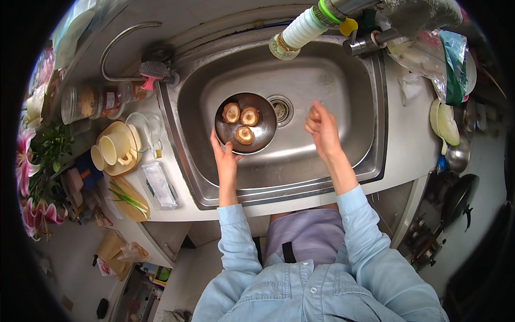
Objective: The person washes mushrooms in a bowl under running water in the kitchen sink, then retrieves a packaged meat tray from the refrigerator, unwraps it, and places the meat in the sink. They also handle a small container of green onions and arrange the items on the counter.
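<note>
My left hand (226,163) grips the near rim of a round metal bowl (263,135) in the left part of a stainless steel sink (305,161). Inside the bowl lie three mushroom caps, gill side up: one at the upper left (231,113), one at the upper right (249,116) and one lower down (244,135). To the right of the bowl, my right hand (322,126) hovers over the sink with its fingers curled; whether something small is between them cannot be made out. The drain strainer (280,111) shows just right of the bowl.
A faucet (297,36) with a ribbed white hose reaches over the sink's back. Left stand cups (114,149) on a tray, a plastic package (160,185) and green onions (126,197) on a board. On the right are plastic bags (450,64) and a peeled gourd piece (444,122).
</note>
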The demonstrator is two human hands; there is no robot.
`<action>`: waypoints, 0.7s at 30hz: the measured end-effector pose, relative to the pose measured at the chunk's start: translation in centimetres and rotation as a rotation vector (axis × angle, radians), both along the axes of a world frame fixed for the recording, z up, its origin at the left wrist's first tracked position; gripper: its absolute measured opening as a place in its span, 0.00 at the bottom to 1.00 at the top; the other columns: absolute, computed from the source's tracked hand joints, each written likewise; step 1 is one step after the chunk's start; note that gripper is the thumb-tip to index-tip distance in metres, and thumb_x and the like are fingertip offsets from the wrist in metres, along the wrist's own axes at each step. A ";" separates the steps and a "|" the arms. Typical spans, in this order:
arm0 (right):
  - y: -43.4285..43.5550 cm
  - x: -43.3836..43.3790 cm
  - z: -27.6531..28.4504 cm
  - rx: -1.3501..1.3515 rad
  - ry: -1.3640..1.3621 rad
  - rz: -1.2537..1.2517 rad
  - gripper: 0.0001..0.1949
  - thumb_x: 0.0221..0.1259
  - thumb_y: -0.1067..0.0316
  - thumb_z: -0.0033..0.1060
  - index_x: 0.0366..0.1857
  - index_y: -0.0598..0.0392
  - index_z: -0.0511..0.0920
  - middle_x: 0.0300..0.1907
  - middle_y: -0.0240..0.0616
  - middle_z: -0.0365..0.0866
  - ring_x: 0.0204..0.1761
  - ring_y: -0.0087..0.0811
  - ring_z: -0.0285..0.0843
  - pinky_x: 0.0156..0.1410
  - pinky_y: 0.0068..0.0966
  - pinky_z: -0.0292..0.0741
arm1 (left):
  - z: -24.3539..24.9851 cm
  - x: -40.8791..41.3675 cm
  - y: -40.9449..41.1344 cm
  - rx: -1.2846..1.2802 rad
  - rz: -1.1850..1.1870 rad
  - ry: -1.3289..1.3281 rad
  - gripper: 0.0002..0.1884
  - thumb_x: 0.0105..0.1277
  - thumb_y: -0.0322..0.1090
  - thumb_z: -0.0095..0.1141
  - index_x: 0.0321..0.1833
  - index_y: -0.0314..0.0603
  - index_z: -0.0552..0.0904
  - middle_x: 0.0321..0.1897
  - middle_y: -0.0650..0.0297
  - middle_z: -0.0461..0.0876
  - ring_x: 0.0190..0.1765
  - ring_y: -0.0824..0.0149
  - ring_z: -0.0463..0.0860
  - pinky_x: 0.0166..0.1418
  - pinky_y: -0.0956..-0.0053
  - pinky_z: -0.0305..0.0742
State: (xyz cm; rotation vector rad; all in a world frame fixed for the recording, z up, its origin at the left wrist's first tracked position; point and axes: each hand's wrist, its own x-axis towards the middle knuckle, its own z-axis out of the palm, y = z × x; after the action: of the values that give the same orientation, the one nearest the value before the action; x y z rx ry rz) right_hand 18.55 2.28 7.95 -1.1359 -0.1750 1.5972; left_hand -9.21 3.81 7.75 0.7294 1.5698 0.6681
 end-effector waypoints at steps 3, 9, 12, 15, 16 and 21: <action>-0.3 1.1 -0.2 -0.101 -0.096 -0.087 0.18 0.80 0.51 0.48 0.29 0.49 0.71 0.19 0.21 0.54 0.17 0.15 0.48 0.24 0.19 0.52 | -1.4 -1.1 -0.3 -0.025 0.003 0.024 0.32 0.77 0.26 0.35 0.82 0.59 0.50 0.74 0.54 0.64 0.63 0.57 0.80 0.45 0.71 0.87; -0.4 1.3 1.4 -0.259 -0.610 0.056 0.13 0.76 0.57 0.55 0.33 0.53 0.72 0.21 0.25 0.60 0.15 0.20 0.51 0.23 0.23 0.58 | -3.3 -2.1 -1.4 -0.080 0.043 0.039 0.32 0.76 0.23 0.34 0.81 0.59 0.50 0.74 0.53 0.63 0.65 0.54 0.78 0.46 0.67 0.89; -1.3 1.7 1.1 -0.017 -1.227 0.183 0.13 0.69 0.60 0.64 0.32 0.55 0.72 0.26 0.29 0.68 0.15 0.24 0.57 0.26 0.24 0.64 | -4.6 -2.4 -1.9 -0.032 0.064 0.043 0.33 0.76 0.23 0.36 0.81 0.60 0.51 0.74 0.53 0.62 0.66 0.53 0.76 0.44 0.67 0.90; -1.8 3.0 2.1 0.060 -1.416 0.282 0.14 0.59 0.68 0.69 0.24 0.56 0.70 0.25 0.32 0.72 0.17 0.23 0.65 0.26 0.23 0.66 | -6.2 -2.8 -2.1 0.059 0.073 0.088 0.33 0.75 0.21 0.38 0.81 0.60 0.54 0.76 0.50 0.61 0.65 0.49 0.76 0.44 0.63 0.91; -1.9 3.3 3.2 -0.049 -1.227 0.243 0.13 0.58 0.71 0.66 0.22 0.56 0.68 0.22 0.31 0.72 0.18 0.21 0.66 0.26 0.22 0.67 | -5.0 -1.7 -1.5 0.033 0.036 0.155 0.33 0.75 0.20 0.38 0.81 0.59 0.54 0.75 0.50 0.63 0.64 0.50 0.77 0.44 0.64 0.91; -0.1 -1.0 9.4 -0.052 -1.044 0.205 0.13 0.53 0.80 0.55 0.17 0.56 0.62 0.16 0.25 0.62 0.20 0.14 0.68 0.28 0.21 0.78 | -9.1 -5.6 -4.0 -0.014 0.020 0.273 0.36 0.73 0.31 0.50 0.82 0.55 0.51 0.75 0.47 0.62 0.68 0.49 0.73 0.52 0.61 0.82</action>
State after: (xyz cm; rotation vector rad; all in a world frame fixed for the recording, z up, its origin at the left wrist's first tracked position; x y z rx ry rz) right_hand 17.52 2.15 17.39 -1.9497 -0.9514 1.0271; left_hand -14.76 -0.16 -1.39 0.8211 1.8306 0.5892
